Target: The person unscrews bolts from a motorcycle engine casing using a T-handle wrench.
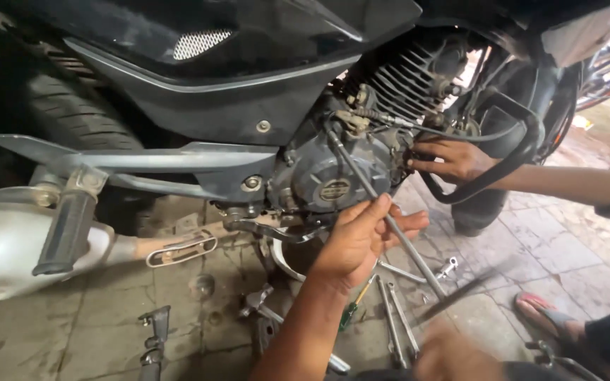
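Note:
A black motorcycle stands side-on, its grey engine cover (333, 185) in the middle of the view. A long metal T-handle wrench (361, 180) slants from the engine top down to the lower right. My left hand (361, 240) is closed around its shaft, just below the engine cover. My right hand (453, 356) is a blur at the bottom edge, close under the wrench's blurred crossbar (464, 289); its grip is unclear. Another person's hand (453, 159) reaches in from the right and touches the front of the engine.
Several wrenches (397, 317) and a green-handled screwdriver (351, 310) lie on the stone floor under the engine. A black crash guard (503, 169) curves past the other person's arm. A footpeg (68, 226) and silver silencer (8, 240) are at left. A sandalled foot (545, 314) rests at right.

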